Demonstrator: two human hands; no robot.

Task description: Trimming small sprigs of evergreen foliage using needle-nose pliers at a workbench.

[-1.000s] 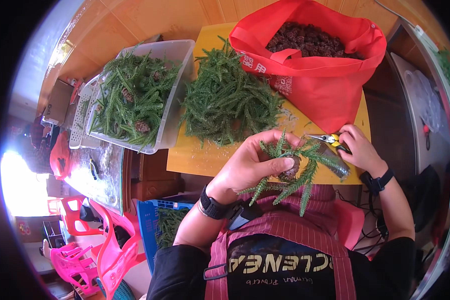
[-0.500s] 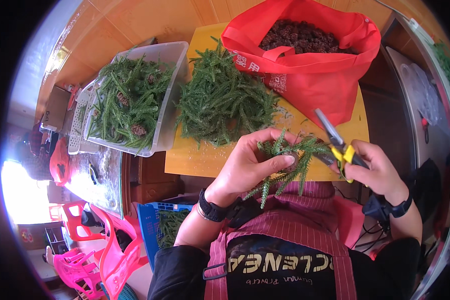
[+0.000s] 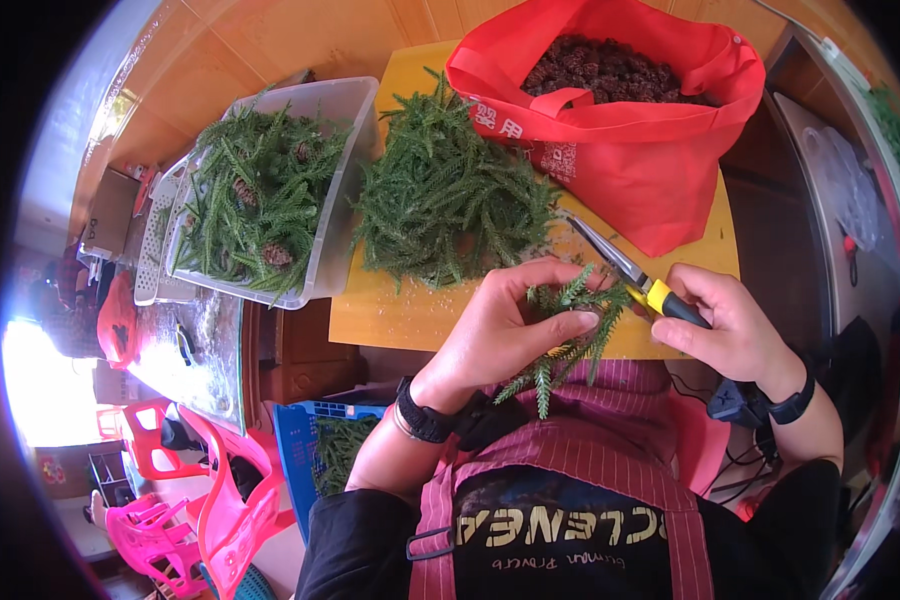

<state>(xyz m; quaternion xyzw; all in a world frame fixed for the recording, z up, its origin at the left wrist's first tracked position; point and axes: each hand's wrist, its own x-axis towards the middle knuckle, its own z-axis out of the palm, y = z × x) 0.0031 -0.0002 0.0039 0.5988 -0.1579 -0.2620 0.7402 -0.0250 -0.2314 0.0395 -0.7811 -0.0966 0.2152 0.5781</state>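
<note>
Between its thumb and fingers, my left hand pinches a green artificial pine sprig above my lap, at the table's near edge. My right hand grips long-nosed pliers with yellow and black handles. Their slim metal jaws point up and to the left, past the sprig and over the yellow table. The part of the sprig under my left thumb is hidden. Just beyond my hands lies a heap of loose pine sprigs.
A red bag full of pine cones stands on the yellow table at the back right. At the left, a clear plastic bin holds sprigs with several cones. A blue crate and pink chairs are lower left.
My right hand has turned the pliers, so their jaws now lean further left and lie nearer the sprig heap. My left hand still holds the sprig, moved slightly right.
</note>
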